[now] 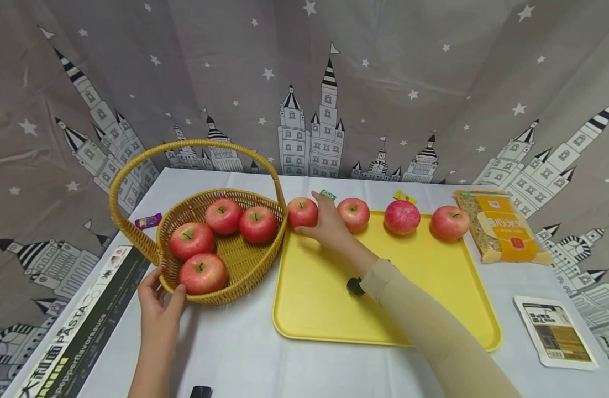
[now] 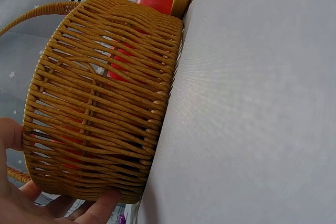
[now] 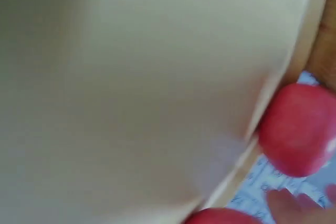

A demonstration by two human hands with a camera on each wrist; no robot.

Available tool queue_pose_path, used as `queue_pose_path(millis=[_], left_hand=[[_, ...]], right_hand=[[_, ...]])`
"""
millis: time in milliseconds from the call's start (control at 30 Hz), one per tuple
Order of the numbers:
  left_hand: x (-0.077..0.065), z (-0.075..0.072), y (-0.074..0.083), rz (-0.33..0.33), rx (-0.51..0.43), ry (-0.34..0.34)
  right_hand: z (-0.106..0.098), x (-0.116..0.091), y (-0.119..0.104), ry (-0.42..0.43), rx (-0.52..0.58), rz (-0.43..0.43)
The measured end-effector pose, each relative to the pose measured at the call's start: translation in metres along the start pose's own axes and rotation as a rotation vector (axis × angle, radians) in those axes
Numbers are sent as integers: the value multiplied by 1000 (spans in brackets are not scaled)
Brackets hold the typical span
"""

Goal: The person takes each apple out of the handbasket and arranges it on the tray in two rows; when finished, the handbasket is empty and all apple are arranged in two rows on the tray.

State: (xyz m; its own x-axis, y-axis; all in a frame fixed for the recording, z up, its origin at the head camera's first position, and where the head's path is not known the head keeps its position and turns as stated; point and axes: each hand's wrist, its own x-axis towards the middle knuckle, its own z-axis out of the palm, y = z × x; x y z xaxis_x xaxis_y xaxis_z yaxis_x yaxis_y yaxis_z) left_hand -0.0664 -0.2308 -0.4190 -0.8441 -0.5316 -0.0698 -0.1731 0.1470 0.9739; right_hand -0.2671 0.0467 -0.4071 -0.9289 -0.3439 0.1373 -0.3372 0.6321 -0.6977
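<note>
A wicker basket (image 1: 250, 282) with a tall arched handle stands on the left and contains several red apples (image 1: 203, 273). My left hand (image 1: 159, 304) grips its near left rim, thumb on top and fingers along the outer side; the left wrist view shows the fingers against the woven wall (image 2: 100, 98). Just right of the basket, an apple (image 1: 302, 212) sits at the yellow tray's (image 1: 329, 309) far left corner. Around that apple my right hand (image 1: 329, 224) spreads its thumb and fingers. In the right wrist view its fingertips (image 3: 283, 203) appear slightly apart from the apple (image 3: 298, 129).
Along the tray's far edge are further apples (image 1: 353, 215), (image 1: 402, 217), (image 1: 450, 223). An orange grain bag (image 1: 505, 226) and a white packet (image 1: 555, 331) lie to the right. A pasta box (image 1: 80, 331) lies left, near a purple wrapper (image 1: 148, 221). A patterned curtain (image 1: 384, 83) hangs behind.
</note>
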Motion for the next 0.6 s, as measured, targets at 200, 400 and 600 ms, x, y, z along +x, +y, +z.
queue_pose_path(millis=[200, 400, 600], left_hand=[[0, 0, 2, -1, 15, -2], [-1, -1, 1, 22, 6, 8], [1, -1, -2, 28, -15, 4]], right_hand=[[-3, -17, -37, 155, 119, -326], [14, -17, -76, -51, -82, -360], [42, 4, -93, -187, -374, -189]])
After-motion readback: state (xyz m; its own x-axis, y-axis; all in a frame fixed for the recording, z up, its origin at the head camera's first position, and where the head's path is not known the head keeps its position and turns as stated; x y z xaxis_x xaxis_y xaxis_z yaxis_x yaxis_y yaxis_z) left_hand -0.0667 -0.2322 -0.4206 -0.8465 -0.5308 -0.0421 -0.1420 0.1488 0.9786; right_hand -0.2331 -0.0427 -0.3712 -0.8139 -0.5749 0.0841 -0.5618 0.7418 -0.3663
